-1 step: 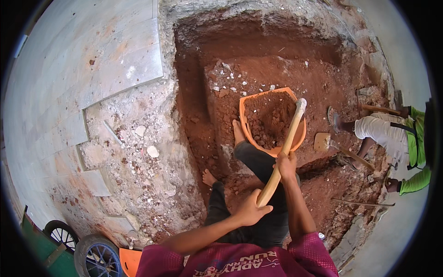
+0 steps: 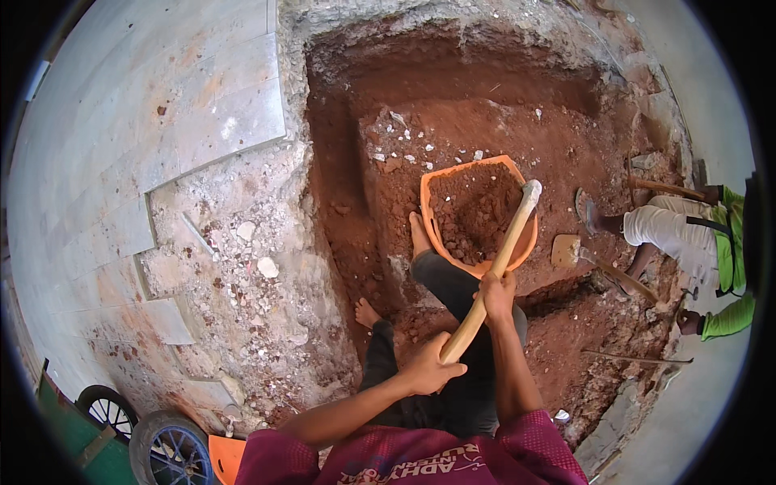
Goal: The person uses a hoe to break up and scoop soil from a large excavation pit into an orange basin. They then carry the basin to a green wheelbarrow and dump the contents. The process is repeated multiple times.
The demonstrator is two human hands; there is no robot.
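Observation:
My two hands hold a long, thick wooden handle, which slants up and to the right over my legs. My left hand is closed around its lower end. Farther up, my right hand grips near its middle. A whitish-grey piece caps the far end; whether a blade hangs below it I cannot tell. That end is above the right side of an orange plastic tub, partly filled with reddish-brown soil. My bare foot is beside the tub's left edge.
Red earth with a narrow trench surrounds me. Grey tiles end at broken rubble on the left. A co-worker in a green sleeve is at right, near a flat-bladed tool. Wheels stand lower left.
Both my hands have shifted slightly left with the handle, and the left fingers look more tightly wrapped. The tub stays in place; the co-worker has barely moved.

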